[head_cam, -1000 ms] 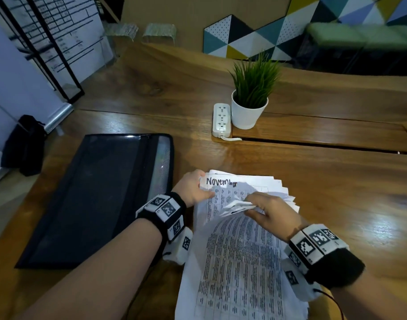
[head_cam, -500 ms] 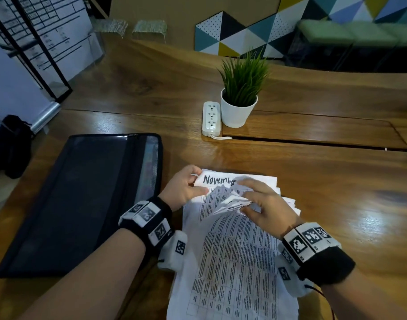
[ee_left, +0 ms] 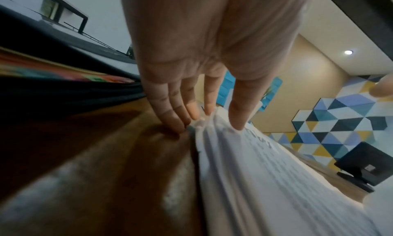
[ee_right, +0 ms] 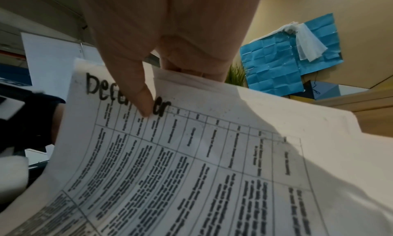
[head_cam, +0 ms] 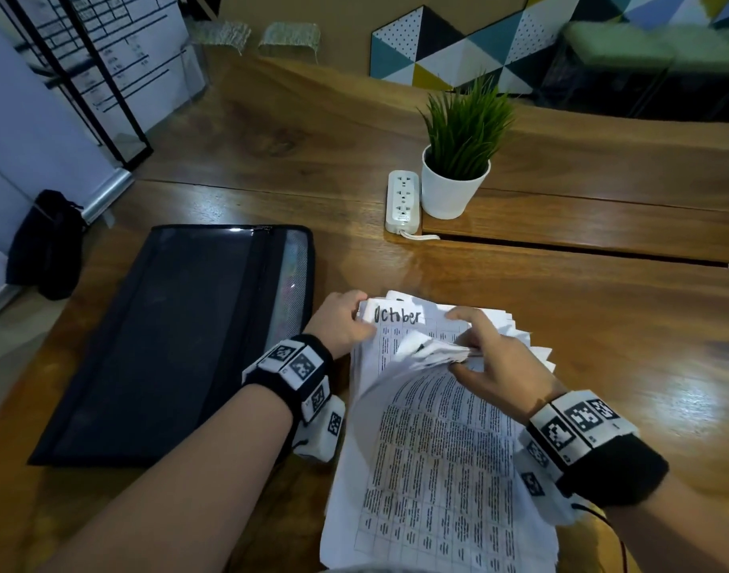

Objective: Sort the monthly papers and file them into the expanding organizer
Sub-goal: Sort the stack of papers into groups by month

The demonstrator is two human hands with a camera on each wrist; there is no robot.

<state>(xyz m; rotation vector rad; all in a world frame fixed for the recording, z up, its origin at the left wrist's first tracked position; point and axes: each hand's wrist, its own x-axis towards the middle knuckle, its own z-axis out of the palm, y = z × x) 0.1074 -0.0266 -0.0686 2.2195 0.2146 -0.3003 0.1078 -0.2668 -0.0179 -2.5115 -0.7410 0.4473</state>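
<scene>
The flat black mesh organizer [head_cam: 164, 345] lies at nine o'clock on the shiny wood table [head_cam: 602, 324]. The left hand [head_cam: 342, 324] pinches the thin paper stack [head_cam: 429, 469] at its top corner. The top page said November; now October shows, so sorting moves along. The right hand [head_cam: 491, 357] holds bent-up pages.

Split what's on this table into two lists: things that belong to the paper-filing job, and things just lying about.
Part of the job:
- stack of papers, October sheet exposed
- December sheet, lifted by the right hand
- left hand, steadying the stack's corner
- black expanding organizer

Lying about:
- potted plant
- power strip
- black bag on the floor
</scene>
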